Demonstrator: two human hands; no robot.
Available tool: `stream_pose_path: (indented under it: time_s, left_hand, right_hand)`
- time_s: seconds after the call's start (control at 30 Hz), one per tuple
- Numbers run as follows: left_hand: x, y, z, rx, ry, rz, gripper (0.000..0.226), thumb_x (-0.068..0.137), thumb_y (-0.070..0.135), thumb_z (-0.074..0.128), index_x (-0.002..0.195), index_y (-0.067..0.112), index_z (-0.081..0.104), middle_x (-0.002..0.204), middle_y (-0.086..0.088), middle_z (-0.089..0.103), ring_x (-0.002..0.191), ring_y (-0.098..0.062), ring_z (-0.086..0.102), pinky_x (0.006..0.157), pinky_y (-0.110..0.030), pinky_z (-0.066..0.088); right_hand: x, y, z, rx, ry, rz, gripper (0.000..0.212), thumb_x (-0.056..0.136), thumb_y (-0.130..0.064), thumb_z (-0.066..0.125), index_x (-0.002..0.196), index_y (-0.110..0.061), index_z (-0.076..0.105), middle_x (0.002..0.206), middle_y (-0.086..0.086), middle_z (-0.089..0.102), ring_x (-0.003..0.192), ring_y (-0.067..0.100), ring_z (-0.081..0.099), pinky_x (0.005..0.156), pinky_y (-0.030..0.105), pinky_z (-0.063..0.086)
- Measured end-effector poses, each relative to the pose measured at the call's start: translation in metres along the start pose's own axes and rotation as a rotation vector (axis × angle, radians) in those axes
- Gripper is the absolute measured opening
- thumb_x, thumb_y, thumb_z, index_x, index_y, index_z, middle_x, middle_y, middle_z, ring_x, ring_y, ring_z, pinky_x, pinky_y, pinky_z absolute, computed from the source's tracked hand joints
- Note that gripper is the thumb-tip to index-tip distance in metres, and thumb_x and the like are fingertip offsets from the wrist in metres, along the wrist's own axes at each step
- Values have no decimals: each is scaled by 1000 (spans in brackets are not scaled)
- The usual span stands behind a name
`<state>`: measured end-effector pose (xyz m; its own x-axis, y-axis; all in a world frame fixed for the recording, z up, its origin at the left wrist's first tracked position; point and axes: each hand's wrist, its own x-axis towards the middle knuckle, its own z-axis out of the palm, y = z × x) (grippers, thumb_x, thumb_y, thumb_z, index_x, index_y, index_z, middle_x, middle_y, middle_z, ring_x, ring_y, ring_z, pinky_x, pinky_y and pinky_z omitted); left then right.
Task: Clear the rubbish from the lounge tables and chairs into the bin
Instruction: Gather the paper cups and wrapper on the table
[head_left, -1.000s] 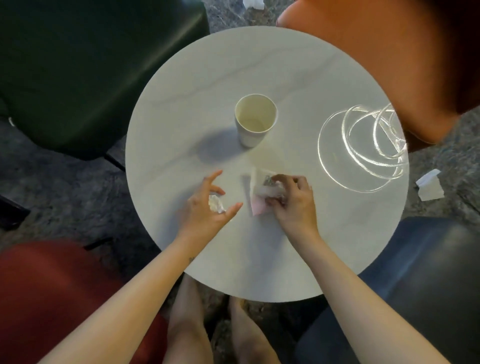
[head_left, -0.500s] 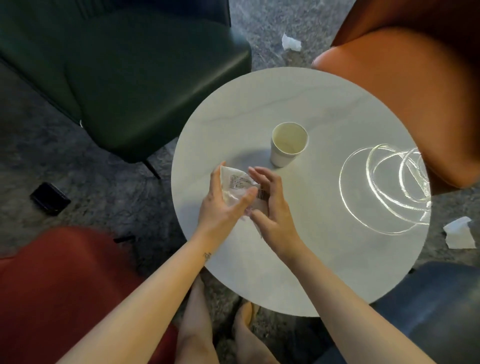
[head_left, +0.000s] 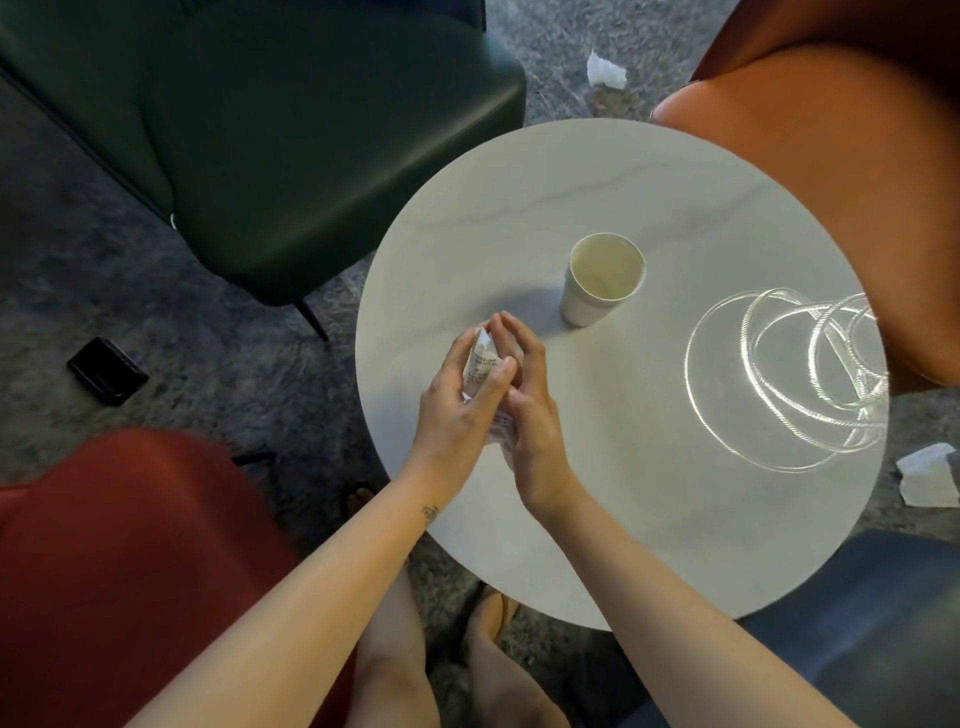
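Head view: crumpled paper (head_left: 480, 361) sandwiched btwn both hands, over near-left part of round table (head_left: 623, 493). Left hand (head_left: 457, 395) grips it, thumb + fingers curled round. Right hand (head_left: 530, 410) presses vs. it, fingers straight, together. Cup (head_left: 602, 280) upright on table, just beyond hands. Tissue (head_left: 605, 70) & paper scrap (head_left: 927, 475) on carpet.

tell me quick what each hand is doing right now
Left hand: grips the printed paper, thumb across it.
Right hand: open, pressing against that paper.
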<state>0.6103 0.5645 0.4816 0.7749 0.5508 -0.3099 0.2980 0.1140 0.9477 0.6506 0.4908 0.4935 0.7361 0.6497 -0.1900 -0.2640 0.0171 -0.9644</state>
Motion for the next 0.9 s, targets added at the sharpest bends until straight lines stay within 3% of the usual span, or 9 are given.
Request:
stream_pose_path:
  time_s: [0.07,0.17,0.27,0.33,0.4,0.47,0.6,0.73,0.9]
  left_hand:
    - [3,2,-4,-1,-57,-21,39,87,36,55,126,33,47,108,13,61,96,-4,63,73,-26,56]
    - [5,9,-10,79,-89,-2,39,90,24,57,126,30,47,107,6,62,93,-8,64,71,-28,56]
    - [9,19,-20,397,-37,128,43,86,28,60,126,29,45,102,3,62,82,-13,64,66,-31,57]
    - [13,26,-28,631,1,203,49,84,31,61,128,26,42,99,-1,61,77,-20,63,64,-36,55]
    - [15,32,-35,811,26,261,51,82,33,62,129,25,41,95,-5,61,75,-26,62,62,-35,53]
    - [17,37,-40,899,41,289,51,82,36,62,127,25,41,90,-5,59,69,-25,60,59,-31,48]
    - [20,39,-47,948,73,245,48,81,50,54,119,25,41,74,6,48,58,-17,46,58,-26,37]
    - [22,38,-56,949,96,255,51,81,66,39,109,25,52,73,4,57,59,-14,48,57,-24,36]
    - [29,32,-76,980,100,252,50,77,68,44,100,26,59,73,2,64,68,-22,63,60,-27,42]
  right_hand:
    - [1,3,-2,-114,-22,-28,52,86,-17,28,133,-39,26,141,-12,34,130,8,38,104,46,37]
    - [4,6,-3,-282,-63,-87,59,85,-10,24,129,-47,16,140,-20,24,141,20,16,112,58,12]
    - [8,2,-12,-444,-76,-161,58,86,-14,34,133,-41,14,146,-8,23,142,23,15,114,55,7]
    - [15,-7,-24,-629,-35,-261,59,83,-26,42,137,-27,20,146,1,29,141,24,18,117,42,1]
    - [29,-20,-38,-841,86,-367,65,74,-28,53,135,-15,35,142,8,38,137,25,26,115,35,7]
    - [48,-31,-50,-1049,269,-420,64,68,-25,60,129,-11,45,137,13,43,132,31,33,109,38,16]
    - [82,-33,-66,-1280,423,-163,69,72,-30,69,134,-24,40,147,16,27,136,39,17,107,47,16]
    - [95,-19,-73,-1289,379,66,72,76,-32,70,138,-32,34,153,13,9,138,40,8,107,49,19]
    - [99,-15,-64,-1178,411,-9,59,77,-12,67,130,-26,45,145,18,22,123,42,29,101,41,29]
